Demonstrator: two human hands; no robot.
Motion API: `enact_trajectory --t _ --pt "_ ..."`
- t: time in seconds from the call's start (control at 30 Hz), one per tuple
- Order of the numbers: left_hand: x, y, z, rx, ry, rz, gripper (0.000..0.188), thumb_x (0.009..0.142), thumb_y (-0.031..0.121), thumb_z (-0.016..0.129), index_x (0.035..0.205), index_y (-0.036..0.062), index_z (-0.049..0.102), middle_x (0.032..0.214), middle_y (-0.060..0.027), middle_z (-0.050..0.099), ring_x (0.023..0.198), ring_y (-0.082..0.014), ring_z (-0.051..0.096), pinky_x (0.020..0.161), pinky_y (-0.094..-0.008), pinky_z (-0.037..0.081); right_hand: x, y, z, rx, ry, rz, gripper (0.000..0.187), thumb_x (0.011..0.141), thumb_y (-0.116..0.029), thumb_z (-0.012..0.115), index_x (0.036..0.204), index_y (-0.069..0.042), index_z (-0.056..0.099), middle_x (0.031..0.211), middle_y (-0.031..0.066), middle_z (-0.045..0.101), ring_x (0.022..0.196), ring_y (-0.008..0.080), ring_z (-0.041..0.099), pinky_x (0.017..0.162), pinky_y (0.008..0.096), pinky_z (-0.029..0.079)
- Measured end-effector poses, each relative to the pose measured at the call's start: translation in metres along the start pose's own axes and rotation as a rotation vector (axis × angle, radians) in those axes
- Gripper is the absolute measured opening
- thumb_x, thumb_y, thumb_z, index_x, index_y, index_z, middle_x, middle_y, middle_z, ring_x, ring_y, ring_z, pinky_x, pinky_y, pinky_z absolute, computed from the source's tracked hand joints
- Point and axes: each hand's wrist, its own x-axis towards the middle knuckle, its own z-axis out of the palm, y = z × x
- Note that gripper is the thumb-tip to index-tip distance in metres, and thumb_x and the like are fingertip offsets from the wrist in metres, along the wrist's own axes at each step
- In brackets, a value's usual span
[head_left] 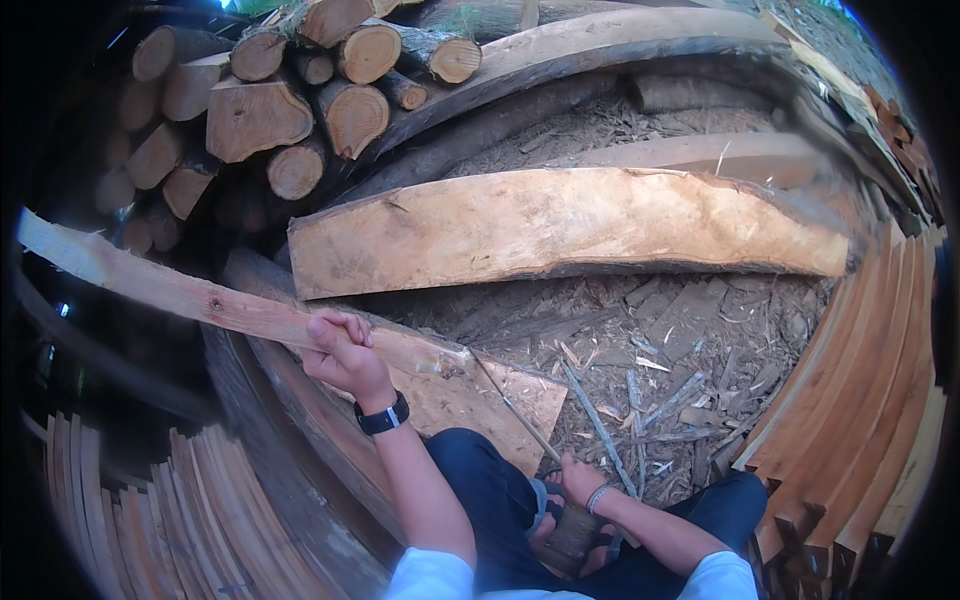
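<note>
My left hand (345, 355), with a dark watch on its wrist, is closed around a long narrow wooden board (200, 300). The board slants from the far left down toward the middle, over a wider slab (500, 410) beside my knee. My right hand (580, 482), with a bracelet at its wrist, grips a long thin blade-like tool (515, 413). The tool's far tip meets or lies just beside the board's near end; I cannot tell which. Its exact kind is unclear from this angle. Below my right hand, a short log (572, 540) stands between my feet.
A thick bark-edged slab (560, 225) lies across ahead. Cut logs (355, 118) are piled at the far left. Stacked planks stand at the right (850, 390) and lower left (190, 510). Wood chips and sticks (660, 400) cover the ground ahead of my right knee.
</note>
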Motion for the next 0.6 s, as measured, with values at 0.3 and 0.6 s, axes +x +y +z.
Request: enact_trajectory --t 0.3,0.6 --pt "-0.006 0.000 0.003 -0.063 -0.003 0.027 0.048 0.097 0.048 0.042 0.075 0.0063 0.043 0.057 -0.0014 0.038 0.047 -0.0088 0.036 0.043 -0.0220 0.029 -0.005 0.000 -0.007 0.018 0.060 0.074 0.029 0.089 -0.020 0.053 0.099 0.006 0.043 0.075 0.0304 0.062 0.075 0.0469 0.064 0.068 0.0520 0.052" --pt "-0.004 0.000 -0.001 -0.069 -0.025 -0.006 0.049 0.097 0.049 0.041 0.074 0.0057 0.043 0.060 -0.0017 0.039 0.047 -0.0086 0.036 0.044 -0.0218 0.030 -0.018 -0.045 -0.055 0.459 -0.006 0.123 0.025 0.094 -0.021 0.047 0.097 0.004 0.043 0.067 0.0270 0.062 0.062 0.0432 0.064 0.061 0.0509 0.053"
